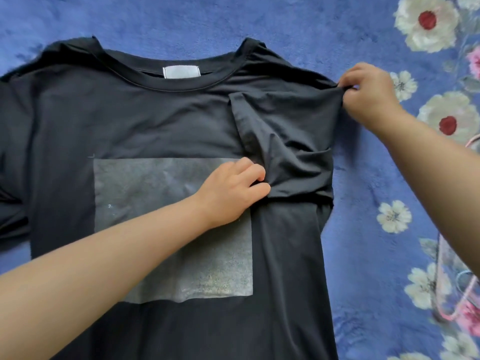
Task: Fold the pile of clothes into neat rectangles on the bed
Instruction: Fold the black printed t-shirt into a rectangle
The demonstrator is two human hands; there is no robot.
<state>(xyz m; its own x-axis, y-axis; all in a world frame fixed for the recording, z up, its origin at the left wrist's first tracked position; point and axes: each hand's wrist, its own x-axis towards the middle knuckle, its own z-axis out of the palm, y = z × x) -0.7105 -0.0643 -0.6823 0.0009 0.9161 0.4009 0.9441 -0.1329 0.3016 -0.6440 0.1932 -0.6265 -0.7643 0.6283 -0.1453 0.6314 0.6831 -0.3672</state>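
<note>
A black T-shirt [145, 120] lies flat on the bed, neck away from me, with a grey square print [145, 209] on its chest and a white label at the collar. Its right sleeve [291, 141] is folded inward over the chest and bunched. My left hand [233, 188] pinches the sleeve's lower edge beside the print. My right hand [366, 92] pinches the shirt at the right shoulder fold. The shirt's left sleeve lies spread at the left edge of the view.
The blue fleece bedcover [363, 229] with white and red flowers [428, 22] lies under the shirt. Pink and clear plastic hangers [452, 289] lie on the cover at the right edge.
</note>
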